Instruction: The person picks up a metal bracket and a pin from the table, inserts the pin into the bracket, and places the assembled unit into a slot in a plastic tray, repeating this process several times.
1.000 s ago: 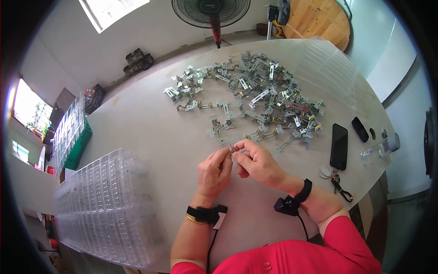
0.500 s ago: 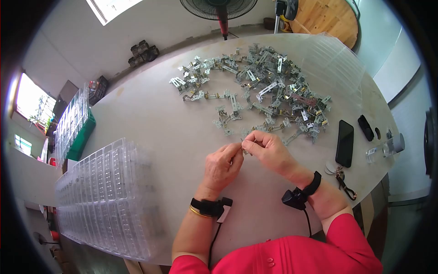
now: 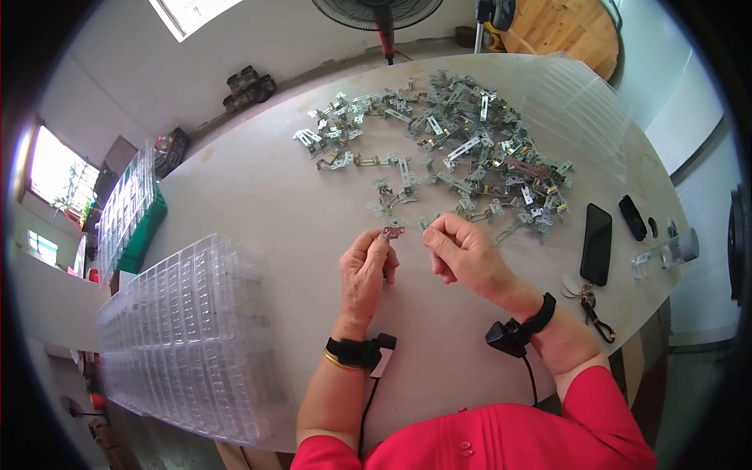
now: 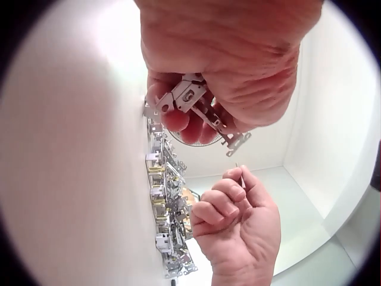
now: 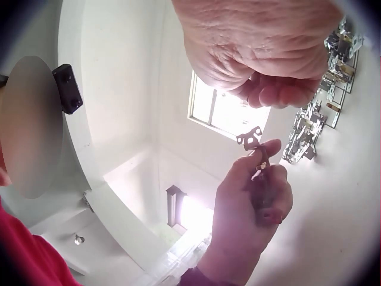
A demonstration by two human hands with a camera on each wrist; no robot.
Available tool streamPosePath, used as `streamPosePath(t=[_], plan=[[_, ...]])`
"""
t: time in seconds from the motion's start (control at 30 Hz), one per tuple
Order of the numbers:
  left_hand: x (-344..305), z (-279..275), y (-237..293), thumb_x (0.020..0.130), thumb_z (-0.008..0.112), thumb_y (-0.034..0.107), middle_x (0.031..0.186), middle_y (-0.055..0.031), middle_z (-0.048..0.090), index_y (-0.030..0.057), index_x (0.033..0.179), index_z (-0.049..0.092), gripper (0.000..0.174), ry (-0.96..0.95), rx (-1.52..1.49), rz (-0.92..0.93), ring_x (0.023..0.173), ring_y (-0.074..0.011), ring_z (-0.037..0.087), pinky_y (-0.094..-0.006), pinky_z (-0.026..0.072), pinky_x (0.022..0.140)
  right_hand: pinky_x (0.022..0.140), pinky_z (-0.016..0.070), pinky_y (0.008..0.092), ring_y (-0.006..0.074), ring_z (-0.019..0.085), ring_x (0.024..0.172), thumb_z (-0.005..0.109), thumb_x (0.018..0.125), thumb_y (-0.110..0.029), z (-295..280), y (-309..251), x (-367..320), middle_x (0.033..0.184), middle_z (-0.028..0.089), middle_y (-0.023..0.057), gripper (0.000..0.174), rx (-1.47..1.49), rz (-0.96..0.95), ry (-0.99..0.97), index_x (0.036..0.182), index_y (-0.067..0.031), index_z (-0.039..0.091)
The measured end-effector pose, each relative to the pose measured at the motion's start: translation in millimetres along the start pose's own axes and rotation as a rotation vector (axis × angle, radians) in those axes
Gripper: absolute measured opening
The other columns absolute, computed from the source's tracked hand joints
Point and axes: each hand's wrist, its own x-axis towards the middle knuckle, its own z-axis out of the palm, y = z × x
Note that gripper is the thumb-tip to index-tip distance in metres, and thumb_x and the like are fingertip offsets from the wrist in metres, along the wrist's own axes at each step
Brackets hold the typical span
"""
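Note:
My left hand [image 3: 362, 274] grips a metal bracket [image 3: 393, 233] with a flat, holed end plate that sticks up past the thumb. In the left wrist view more of this bracket [image 4: 189, 94] shows, with a folded body and a slim bar, partly hidden by the fingers. To its right, a short gap away, my right hand [image 3: 464, 249] has thumb and forefinger together and the other fingers curled. A thin pin-like piece [image 4: 237, 165] pokes out between those fingertips; the rest of it is hidden. Beyond both hands lies a heap of similar metal brackets [image 3: 478, 149].
Stacked clear plastic trays [image 3: 176, 329] stand at the left, with a green crate [image 3: 141, 231] behind them. More clear trays [image 3: 583, 102] lie at the far right. A phone [image 3: 596, 244], keys [image 3: 587, 301] and a clear bottle [image 3: 666, 254] are on the right of the table.
The hands were together at the bracket and have now come apart. The left hand moved left with the bracket, its end plate now showing; the right hand drew off to the right.

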Motion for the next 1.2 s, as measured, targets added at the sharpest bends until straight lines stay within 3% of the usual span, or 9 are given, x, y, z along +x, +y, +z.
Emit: streamPosePath(t=[0.07, 0.4, 0.6, 0.67, 0.77, 0.9, 0.97, 1.2], plan=[[0.3, 0.6, -1.4, 0.103, 0.051, 0.021, 0.069, 0.0012, 0.058, 0.0032, 0.111, 0.068, 0.026, -0.019, 0.014, 0.027, 0.053, -0.0049, 0.048, -0.0204, 0.0350, 0.047, 0.053, 0.0441, 0.0209, 0.0027, 0.054, 0.063, 0.058, 0.102, -0.022, -0.2, 3.7, 0.3, 0.072, 0.058, -0.0027, 0.018, -0.101, -0.006, -0.086, 0.097, -0.0055, 0.059], [0.2, 3.5, -8.0, 0.104, 0.052, 0.016, 0.071, 0.0021, 0.056, 0.0023, 0.109, 0.068, 0.022, -0.040, 0.056, 0.079, 0.056, -0.0036, 0.046, -0.0198, 0.0373, 0.050, 0.056, 0.0431, 0.0225, 0.0037, 0.050, 0.064, 0.058, 0.101, -0.016, 3.5, 11.4, 2.4, 0.072, 0.055, -0.0038, 0.014, -0.144, -0.068, -0.051, 0.095, -0.0039, 0.059], [3.2, 1.5, -16.0, 0.103, 0.050, 0.012, 0.070, 0.0023, 0.055, 0.0028, 0.109, 0.068, 0.021, 0.000, 0.259, 0.237, 0.057, -0.0032, 0.046, -0.0200, 0.0389, 0.052, 0.056, 0.0400, 0.0232, 0.0040, 0.047, 0.062, 0.058, 0.101, -0.015, 3.2, 14.5, 1.5, 0.069, 0.054, -0.0037, 0.014, -0.225, -0.109, -0.018, 0.094, -0.0035, 0.059], [2.1, 2.4, -12.1, 0.098, 0.055, 0.006, 0.065, -0.0004, 0.056, 0.0010, 0.102, 0.069, 0.016, 0.052, 0.313, 0.263, 0.060, -0.0061, 0.052, -0.0246, 0.0444, 0.056, 0.055, 0.0394, 0.0240, 0.0043, 0.047, 0.062, 0.057, 0.101, -0.015, 3.6, 14.4, 1.6, 0.068, 0.054, -0.0033, 0.014, -0.242, -0.125, -0.015, 0.094, -0.0034, 0.058], [2.4, 2.4, -12.6, 0.097, 0.055, 0.005, 0.064, -0.0005, 0.054, 0.0009, 0.102, 0.069, 0.015, 0.066, 0.366, 0.308, 0.060, -0.0058, 0.050, -0.0245, 0.0443, 0.056, 0.055, 0.0396, 0.0247, 0.0044, 0.047, 0.061, 0.057, 0.101, -0.016, 3.2, 14.2, 1.4, 0.068, 0.054, -0.0028, 0.015, -0.244, -0.128, -0.016, 0.093, -0.0032, 0.058], [1.9, 1.4, -15.1, 0.097, 0.056, 0.004, 0.065, -0.0001, 0.054, 0.0006, 0.101, 0.069, 0.014, 0.070, 0.351, 0.313, 0.060, -0.0060, 0.049, -0.0240, 0.0438, 0.056, 0.055, 0.0394, 0.0247, 0.0043, 0.047, 0.062, 0.057, 0.101, -0.016, 3.1, 13.4, 0.5, 0.068, 0.055, -0.0025, 0.015, -0.243, -0.110, -0.022, 0.094, -0.0033, 0.058], [2.0, 1.0, -17.1, 0.097, 0.057, 0.004, 0.066, 0.0001, 0.054, 0.0006, 0.101, 0.069, 0.013, 0.073, 0.332, 0.317, 0.059, -0.0061, 0.049, -0.0237, 0.0433, 0.056, 0.052, 0.0386, 0.0209, 0.0025, 0.047, 0.060, 0.057, 0.102, -0.016, 2.0, 12.9, 0.8, 0.070, 0.054, -0.0043, 0.013, -0.233, -0.089, -0.039, 0.097, -0.0044, 0.059], [0.5, 2.7, -10.6, 0.097, 0.057, 0.004, 0.066, 0.0004, 0.054, 0.0008, 0.101, 0.069, 0.013, 0.062, 0.339, 0.312, 0.059, -0.0061, 0.048, -0.0235, 0.0425, 0.055, 0.054, 0.0382, 0.0239, 0.0042, 0.046, 0.061, 0.057, 0.101, -0.017, 3.2, 6.9, -0.7, 0.068, 0.054, -0.0036, 0.016, -0.198, -0.042, -0.040, 0.093, -0.0040, 0.059]])
